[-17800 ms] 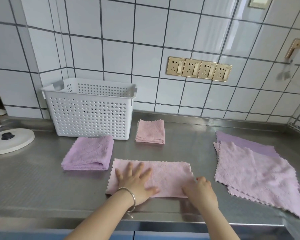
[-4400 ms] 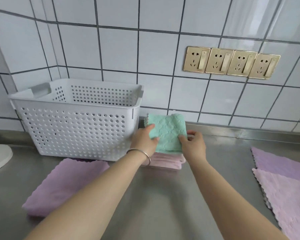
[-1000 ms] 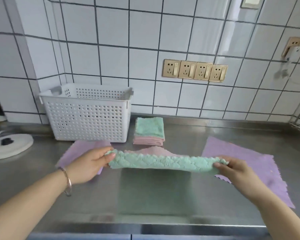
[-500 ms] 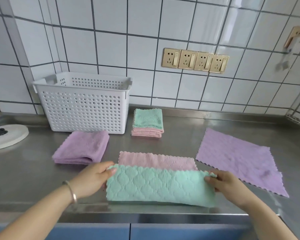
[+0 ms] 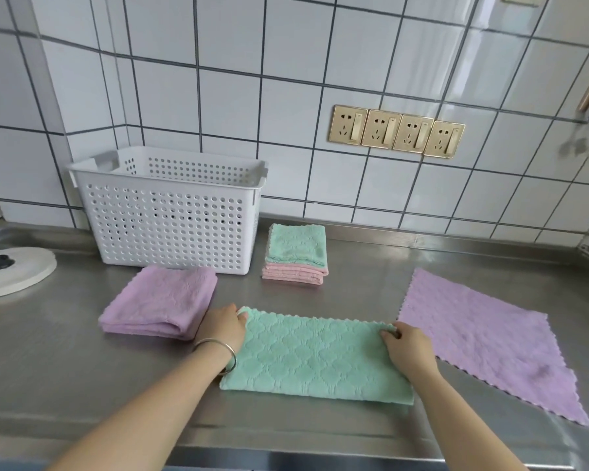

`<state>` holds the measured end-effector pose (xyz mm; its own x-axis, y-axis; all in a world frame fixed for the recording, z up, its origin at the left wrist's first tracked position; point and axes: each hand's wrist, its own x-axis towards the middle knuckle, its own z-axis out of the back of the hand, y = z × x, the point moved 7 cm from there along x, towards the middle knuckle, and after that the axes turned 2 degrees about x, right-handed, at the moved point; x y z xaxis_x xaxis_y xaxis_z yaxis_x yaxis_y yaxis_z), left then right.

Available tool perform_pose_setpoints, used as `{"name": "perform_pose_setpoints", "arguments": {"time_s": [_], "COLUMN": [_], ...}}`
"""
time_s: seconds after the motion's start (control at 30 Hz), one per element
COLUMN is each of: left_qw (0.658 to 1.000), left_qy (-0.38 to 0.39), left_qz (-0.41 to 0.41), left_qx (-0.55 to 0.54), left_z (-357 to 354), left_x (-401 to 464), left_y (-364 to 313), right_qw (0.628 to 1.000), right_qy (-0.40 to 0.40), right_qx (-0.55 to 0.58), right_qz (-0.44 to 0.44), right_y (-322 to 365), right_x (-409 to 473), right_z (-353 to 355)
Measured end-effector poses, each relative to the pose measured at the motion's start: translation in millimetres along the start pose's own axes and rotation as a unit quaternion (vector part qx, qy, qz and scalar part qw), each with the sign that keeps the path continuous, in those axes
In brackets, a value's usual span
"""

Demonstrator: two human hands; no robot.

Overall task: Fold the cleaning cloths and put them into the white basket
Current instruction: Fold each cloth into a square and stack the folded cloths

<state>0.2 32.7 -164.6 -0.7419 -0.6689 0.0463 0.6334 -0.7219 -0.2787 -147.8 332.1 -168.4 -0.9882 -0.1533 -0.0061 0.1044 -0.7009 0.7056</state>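
Both hands hold the far corners of the mint-green quilted microfibre cloth [image 5: 315, 360]: left hand [image 5: 223, 329] pinches the far-left corner, right hand [image 5: 407, 345] the far-right. The cloth is folded in half, a long strip lying flat near the front edge of the steel worktop [image 5: 371, 266], centre.

Risks, as I judge them:
- Scalloped edges misaligned at the far side, so the next fold comes out skewed.
- Slick steel: the bottom layer slides when I bring one end over, and the fold opens.
- Strip sits close to the front edge; a drag towards me could pull it off.

Count:
- White perforated plastic basket [image 5: 170, 229], one, back left, nothing visible inside.
- Folded stack [image 5: 296, 254] beside the basket: green on top of pink; layer count unclear.
- Folded lilac cloth [image 5: 160, 302], one, in front of the basket.
- Flat lilac cloth [image 5: 490, 338], one, unfolded, on the right.
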Motion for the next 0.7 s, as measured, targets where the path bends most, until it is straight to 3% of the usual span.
{"name": "perform_pose_setpoints", "arguments": {"time_s": [0.43, 0.6, 0.7], "left_qw": [1.0, 0.979, 0.966], "left_qy": [-0.006, -0.104, 0.022], "left_qz": [-0.004, -0.162, -0.247], "left_qx": [-0.004, 0.059, 0.071], "left_z": [-3.2, 25.5, -2.1], "left_x": [-0.7, -35.7, -51.9], "left_y": [-12.9, -65.5, -93.9], "right_qw": [0.995, 0.992, 0.991], "right_qy": [-0.029, -0.086, -0.066], "right_qx": [-0.087, -0.094, -0.114], "right_qz": [-0.025, 0.017, -0.006], "right_y": [5.9, 18.2, 12.6], "right_x": [-6.5, -27.4, -51.1], "right_z": [-4.8, 9.3, 6.3]}}
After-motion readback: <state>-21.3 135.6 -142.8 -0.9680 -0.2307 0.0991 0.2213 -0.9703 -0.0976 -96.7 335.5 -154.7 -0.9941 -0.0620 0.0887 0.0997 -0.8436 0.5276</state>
